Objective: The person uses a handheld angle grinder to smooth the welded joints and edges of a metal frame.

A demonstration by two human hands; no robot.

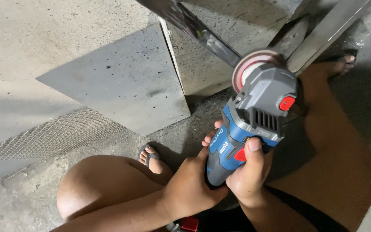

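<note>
the grinder (249,129) body was largely covered by both hands, and its disc (247,66) showed only as a rim behind the grey head. the left hand (192,184) fingers (209,138) hid behind the body. a red object (189,223) was cut off by the bottom edge, a bar (194,28) by the top.

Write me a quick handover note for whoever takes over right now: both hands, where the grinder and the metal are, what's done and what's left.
Left hand: wrapped around the lower body of the blue and grey angle grinder.
Right hand: gripping the same body, thumb near the red switch.
Grinder disc: held against the slanted metal bar. A flat metal sheet and wire mesh lie on the concrete floor.
Done: grinder in both hands, at the bar.
Left: cannot tell how much of the bar is worked.
</note>
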